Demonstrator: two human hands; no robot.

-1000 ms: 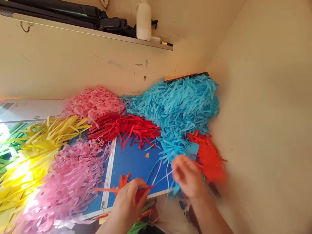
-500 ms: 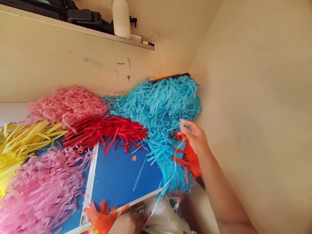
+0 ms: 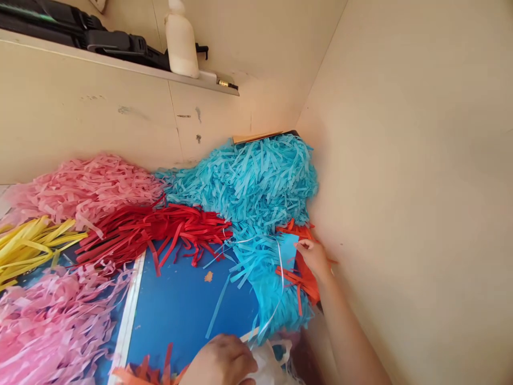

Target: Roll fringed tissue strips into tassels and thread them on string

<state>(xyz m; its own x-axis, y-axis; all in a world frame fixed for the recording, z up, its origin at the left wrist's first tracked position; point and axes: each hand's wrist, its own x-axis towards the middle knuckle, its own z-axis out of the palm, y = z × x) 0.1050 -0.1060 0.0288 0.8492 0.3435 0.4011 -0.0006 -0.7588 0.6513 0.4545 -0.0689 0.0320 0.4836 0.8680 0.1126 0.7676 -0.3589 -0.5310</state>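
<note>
My right hand (image 3: pixel 315 258) pinches the edge of a light-blue piece of fringed crepe paper (image 3: pixel 287 247), which lies over orange fringe (image 3: pixel 308 272) by the wall. At the bottom edge, my left hand (image 3: pixel 221 359) has its fingers curled down, mostly hidden from view. A thin white ribbon (image 3: pixel 281 278) runs up from this hand's fingers and loops loosely across the blue fringe. Orange-red fringed paper (image 3: pixel 146 371) shows beside my left hand. Behind my right hand rises a big heap of light-blue fringe (image 3: pixel 260 182).
Red fringe (image 3: pixel 156 230), salmon-pink fringe (image 3: pixel 100 184), yellow fringe (image 3: pixel 36 246) and lilac-pink fringe (image 3: pixel 52 321) lie about the blue tabletop (image 3: pixel 188 305). A white plastic bag (image 3: pixel 268 363) is at the front edge. A shelf (image 3: pixel 120 67) above holds a white bottle (image 3: pixel 182 45).
My right hand has gone down onto the light-blue paper and let go of the ribbon, which now lies looped across the fringe. My left hand has come further into view. The view has shifted slightly.
</note>
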